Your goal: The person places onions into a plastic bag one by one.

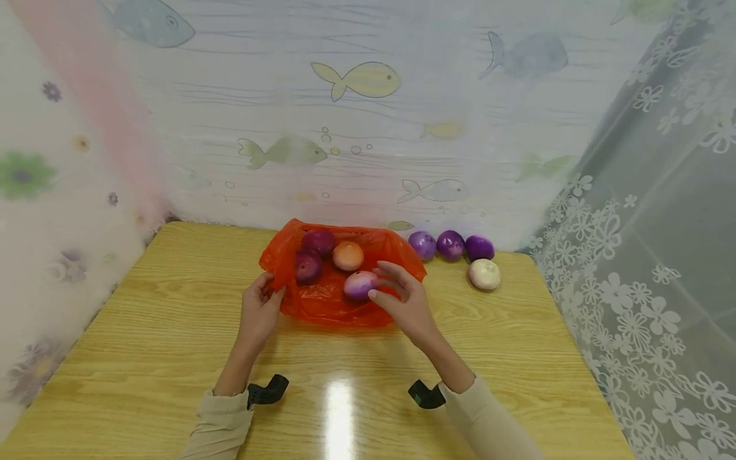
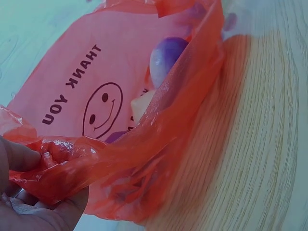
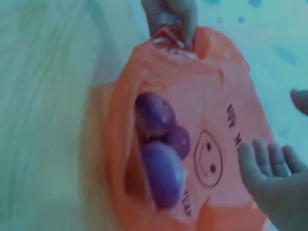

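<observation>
My left hand [image 1: 260, 312] pinches the left edge of a red plastic bag [image 1: 328, 305], which lies with its mouth spread wide. Inside are two dark purple onions [image 1: 318, 243], an orange-tan onion [image 1: 347, 255] and a purple-and-white onion [image 1: 360, 285]. That last onion looks blurred in the right wrist view, apart from my fingers. Over the right side of the bag is my right hand [image 1: 409, 308], its fingers spread and thumb apart. The left wrist view shows the bag's film [image 2: 53, 163] bunched between thumb and fingers, beside a printed smiley face.
To the right of the bag, three purple onions [image 1: 450, 245] sit in a row by the wall, with a white onion [image 1: 485, 275] in front of them. The wooden table [image 1: 172, 319] meets a fish-patterned curtain [image 1: 356, 128] at the back and a lace-flowered curtain [image 1: 644, 319] on the right.
</observation>
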The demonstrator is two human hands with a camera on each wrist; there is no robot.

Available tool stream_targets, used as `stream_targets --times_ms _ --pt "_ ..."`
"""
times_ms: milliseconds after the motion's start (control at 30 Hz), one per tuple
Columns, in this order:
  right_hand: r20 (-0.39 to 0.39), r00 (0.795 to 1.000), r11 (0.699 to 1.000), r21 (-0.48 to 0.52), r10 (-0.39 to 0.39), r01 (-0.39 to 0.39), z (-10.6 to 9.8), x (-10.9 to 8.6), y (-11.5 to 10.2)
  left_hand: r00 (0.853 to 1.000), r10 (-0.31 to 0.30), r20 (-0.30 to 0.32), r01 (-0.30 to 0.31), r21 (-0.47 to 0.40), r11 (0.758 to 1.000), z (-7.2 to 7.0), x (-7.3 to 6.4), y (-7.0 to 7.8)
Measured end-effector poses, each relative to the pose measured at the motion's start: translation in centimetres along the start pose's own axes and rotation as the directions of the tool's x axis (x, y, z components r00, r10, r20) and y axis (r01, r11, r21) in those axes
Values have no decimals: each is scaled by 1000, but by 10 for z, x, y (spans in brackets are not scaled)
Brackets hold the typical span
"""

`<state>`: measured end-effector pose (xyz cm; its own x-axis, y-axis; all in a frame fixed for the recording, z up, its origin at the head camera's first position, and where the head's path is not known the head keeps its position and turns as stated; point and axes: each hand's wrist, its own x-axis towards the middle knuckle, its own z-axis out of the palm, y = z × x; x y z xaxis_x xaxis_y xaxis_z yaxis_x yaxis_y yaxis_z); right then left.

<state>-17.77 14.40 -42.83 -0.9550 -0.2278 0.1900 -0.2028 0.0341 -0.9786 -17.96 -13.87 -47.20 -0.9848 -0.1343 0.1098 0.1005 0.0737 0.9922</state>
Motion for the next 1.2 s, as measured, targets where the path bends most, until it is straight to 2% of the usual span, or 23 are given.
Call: stream_targets --times_ms 100,233,367,433,533,600,700,1000,1200 --pt "-16 999 998 45 -37 38 -13 -10 10 1000 -5 -2 5 6 1000 -1 -1 1" --pt "-97 994 994 88 -54 63 -31 -23 22 1000 -9 -2 9 7 1000 -2 -2 1" --pt "-198 979 994 96 -41 61 -52 -32 35 1000 -8 -3 8 11 1000 -2 -2 0" --pt "-254 967 997 74 -8 28 -65 -35 43 1000 -5 -5 5 20 1000 -2 -2 0" --pt "-339 938 996 71 72 -51 -85 -38 52 1000 -5 -6 5 24 1000 -3 -3 -1" --pt "-391 911 991 83 130 -106 -99 -39 57 1000 -7 -7 7 20 1000 -2 -3 0" --pt "-448 876 984 85 179 -158 -120 -39 64 1000 -9 -5 9 13 1000 -2 -4 2" --pt "-583 788 967 -13 199 -254 -176 -32 78 1000 -12 -23 12 13 1000 -3 -4 1" --pt "-627 758 939 -120 179 -322 -199 -26 82 1000 -7 -27 8 14 1000 -3 -4 -1"
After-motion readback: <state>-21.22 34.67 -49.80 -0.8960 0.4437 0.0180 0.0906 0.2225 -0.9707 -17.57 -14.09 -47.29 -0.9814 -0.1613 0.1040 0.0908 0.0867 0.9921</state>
